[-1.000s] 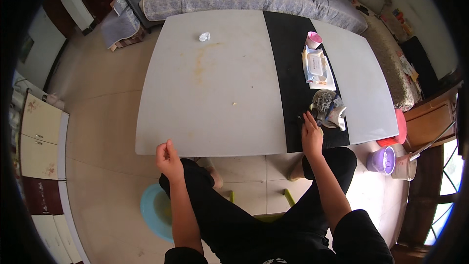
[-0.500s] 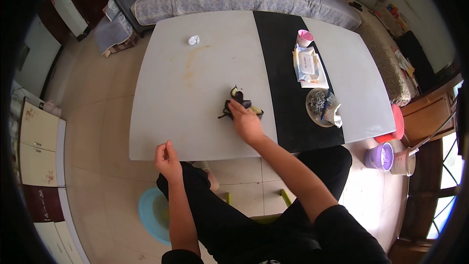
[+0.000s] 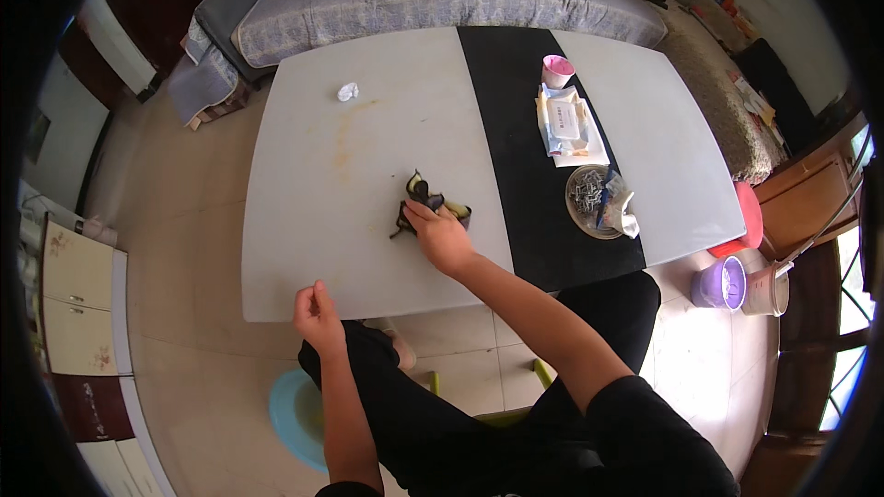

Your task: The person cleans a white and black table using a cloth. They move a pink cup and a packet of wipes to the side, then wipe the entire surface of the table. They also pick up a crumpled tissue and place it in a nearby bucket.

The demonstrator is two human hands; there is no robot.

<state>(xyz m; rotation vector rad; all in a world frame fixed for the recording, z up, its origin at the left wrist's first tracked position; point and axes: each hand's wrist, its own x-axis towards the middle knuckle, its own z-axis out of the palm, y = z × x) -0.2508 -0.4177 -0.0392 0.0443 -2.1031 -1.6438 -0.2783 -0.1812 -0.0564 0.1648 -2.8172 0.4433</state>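
My right hand (image 3: pixel 444 241) reaches over the grey tabletop, its fingers together and pressed onto a dark, blackened banana peel (image 3: pixel 420 190). Pale yellow-green inner sides of the peel show at its top and on its right. A thin dark strip sticks out to the left of the fingertips. Part of the peel is hidden beneath the hand. Close to the table's near left edge, my left hand (image 3: pixel 319 317) is held with its fingers curled in and the thumb side up; I see nothing in it.
The table (image 3: pixel 304 221) has a black band with a pink-rimmed cup (image 3: pixel 557 71), a wipes pack (image 3: pixel 564 121) and a round dish of small metal pieces (image 3: pixel 587 193). A crumpled tissue (image 3: pixel 347 92) lies far left. A blue basin (image 3: pixel 293 419) and purple bucket (image 3: pixel 718 285) stand on the floor.
The whole view has shifted a little. My right hand and the banana peel have moved slightly left in the picture, with the fingers still on the peel. My left hand keeps its curled pose.
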